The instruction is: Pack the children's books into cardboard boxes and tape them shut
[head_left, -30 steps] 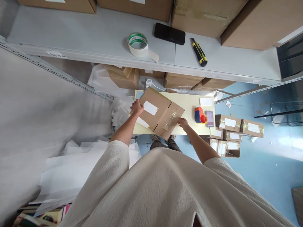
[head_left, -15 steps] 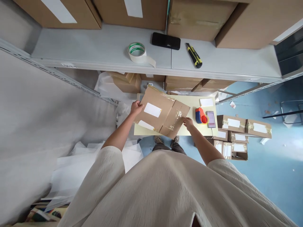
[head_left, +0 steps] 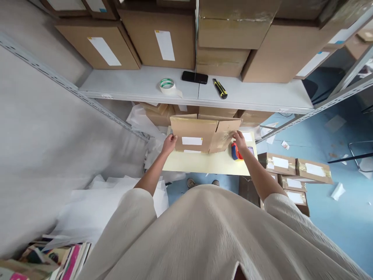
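Note:
A flattened cardboard box (head_left: 194, 130) with white labels and clear tape is held up, tilted, over the pale yellow table (head_left: 201, 163). My left hand (head_left: 169, 143) grips its left edge, fingers closed on it. My right hand (head_left: 239, 139) pinches the right edge near the shiny tape. Just below my right hand, partly hidden by it, a red and blue tape dispenser (head_left: 235, 151) stands on the table. A mobile phone (head_left: 250, 150) shows behind my right wrist, and a white paper (head_left: 247, 136) lies beyond.
On the grey shelf (head_left: 116, 83) ahead lie a tape roll (head_left: 168, 86), a black phone (head_left: 194, 77) and a yellow-black utility knife (head_left: 220, 88). Large cartons (head_left: 163, 42) stand behind them. Several labelled boxes (head_left: 280, 162) are stacked right of the table. White sheets (head_left: 87, 206) and books (head_left: 70, 260) lie left.
The cardboard has been turned to lie straighter and tipped up, with its flaps opening at the far edge. Both hands keep hold. My view has tilted up, showing more cartons.

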A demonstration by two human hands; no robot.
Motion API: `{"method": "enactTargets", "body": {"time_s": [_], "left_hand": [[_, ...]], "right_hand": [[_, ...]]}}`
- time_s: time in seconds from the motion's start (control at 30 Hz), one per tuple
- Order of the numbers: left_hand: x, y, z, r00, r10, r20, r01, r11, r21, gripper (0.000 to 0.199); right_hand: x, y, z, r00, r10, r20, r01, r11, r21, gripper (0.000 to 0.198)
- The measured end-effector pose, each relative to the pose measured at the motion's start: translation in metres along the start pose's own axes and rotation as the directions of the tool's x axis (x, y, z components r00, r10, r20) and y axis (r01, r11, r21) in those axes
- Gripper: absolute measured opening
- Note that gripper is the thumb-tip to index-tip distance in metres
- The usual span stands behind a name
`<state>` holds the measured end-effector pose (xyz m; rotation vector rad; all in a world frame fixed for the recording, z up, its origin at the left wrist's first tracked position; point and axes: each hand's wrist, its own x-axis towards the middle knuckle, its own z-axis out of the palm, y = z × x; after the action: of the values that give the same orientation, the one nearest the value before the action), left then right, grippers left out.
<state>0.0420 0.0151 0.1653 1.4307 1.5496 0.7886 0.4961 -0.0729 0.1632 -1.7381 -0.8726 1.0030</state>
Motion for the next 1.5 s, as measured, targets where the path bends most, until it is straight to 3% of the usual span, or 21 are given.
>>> {"method": "enactTargets", "body": {"time_s": [0.1, 0.3, 0.57, 0.73, 0.9, 1.1, 1.2, 1.33, 1.5], "left_hand": [[-0.021, 0.003, 0.016, 0.999, 0.025, 0.029, -0.022, 0.995, -0.097, 0.029], [-0.063, 0.015, 0.041, 0.982, 0.181, 0.051, -0.161, 0.948, -0.274, 0.048], [-0.095, 0.046, 0.051, 0.937, 0.288, 0.2, -0.256, 0.952, -0.17, 0.067], [-0.087, 0.046, 0.052, 0.943, 0.273, 0.192, -0.28, 0.96, 0.013, 0.06], [-0.074, 0.047, 0.052, 0.939, 0.278, 0.205, -0.293, 0.955, 0.047, 0.057], [-0.066, 0.05, 0.052, 0.953, 0.243, 0.181, -0.253, 0.967, 0.034, 0.055], [-0.058, 0.052, 0.054, 0.957, 0.251, 0.148, -0.26, 0.964, 0.049, 0.051], [-0.043, 0.054, 0.063, 0.966, 0.243, 0.086, -0.251, 0.963, 0.099, 0.043], [-0.038, 0.05, 0.073, 0.97, 0.24, -0.047, -0.234, 0.966, 0.11, 0.087]], "right_hand": [[-0.002, -0.003, -0.006, 0.995, 0.066, 0.069, -0.071, 0.995, 0.064, 0.074], [-0.002, -0.007, -0.008, 0.972, 0.042, 0.23, -0.075, 0.988, 0.136, 0.078], [0.001, -0.009, -0.021, 0.96, -0.038, 0.276, -0.002, 0.99, 0.142, 0.068], [0.01, -0.009, -0.037, 0.938, -0.118, 0.327, 0.1, 0.992, 0.072, 0.091], [0.029, -0.026, -0.042, 0.93, -0.146, 0.336, 0.179, 0.982, -0.067, 0.111], [0.036, -0.046, -0.03, 0.874, -0.194, 0.446, 0.283, 0.949, -0.141, 0.088], [0.032, -0.052, -0.032, 0.867, -0.184, 0.462, 0.256, 0.962, -0.096, 0.079], [0.026, -0.061, -0.039, 0.896, -0.156, 0.417, 0.157, 0.987, 0.031, 0.067], [0.017, -0.06, -0.041, 0.873, -0.187, 0.45, 0.184, 0.982, 0.05, 0.072]]}}
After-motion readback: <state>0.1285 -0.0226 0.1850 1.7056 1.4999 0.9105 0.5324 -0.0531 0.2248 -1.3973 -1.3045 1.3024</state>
